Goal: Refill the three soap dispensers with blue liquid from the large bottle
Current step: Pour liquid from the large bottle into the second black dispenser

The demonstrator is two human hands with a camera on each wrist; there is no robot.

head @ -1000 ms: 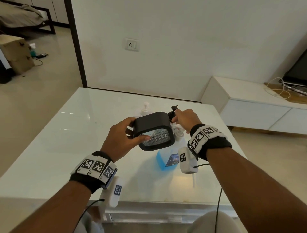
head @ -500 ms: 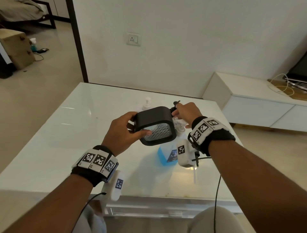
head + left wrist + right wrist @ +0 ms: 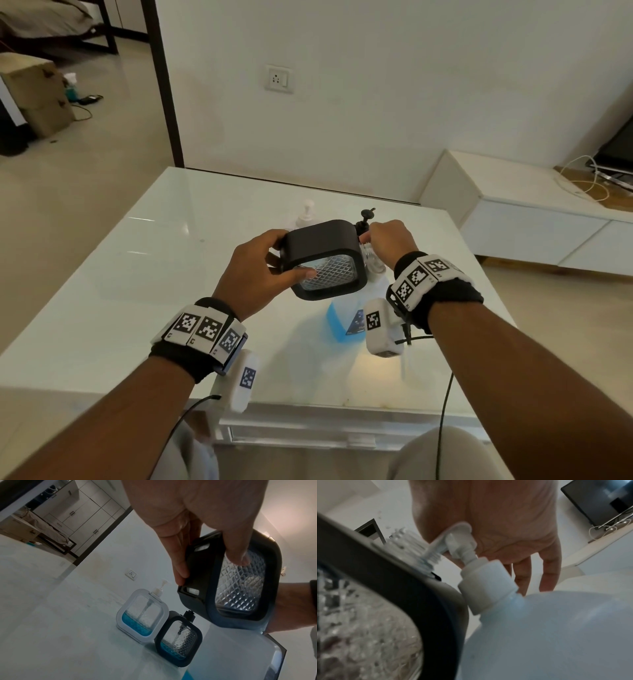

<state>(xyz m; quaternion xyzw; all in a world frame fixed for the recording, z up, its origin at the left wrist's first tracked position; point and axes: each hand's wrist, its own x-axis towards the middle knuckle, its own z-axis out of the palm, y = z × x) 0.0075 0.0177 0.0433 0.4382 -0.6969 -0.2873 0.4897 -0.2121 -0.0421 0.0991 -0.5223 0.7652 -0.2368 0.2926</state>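
A: Empty black dispenser (image 3: 323,260) held off the counter (image 3: 137,274), tipped over, open neck turned to the nozzle of the large bottle (image 3: 346,318). Gripped by the left hand (image 3: 253,270), thumb across the patterned face, fingers curled round the far edge.

B: Moved much over the last second?

A: Hardly. Same tilt, same grip, still parked at the nozzle. No blue showing inside it, so probably right at the start of this fill.

B: And the right hand (image 3: 390,236)?

A: Palm down on the pump head (image 3: 462,539), two fingers hanging loose behind the bottle. Thumb and forefinger hidden.

B: Visible from the head camera?

A: Only knuckles there. Seen properly from the right wrist alone, nozzle tip meeting the neck, though blurred.

B: Other two?

A: Clear from the left wrist: white dispenser (image 3: 142,615) and second black dispenser (image 3: 178,642) standing together on the counter, pumps fitted, blue low in both. From the head, just their pump tops.
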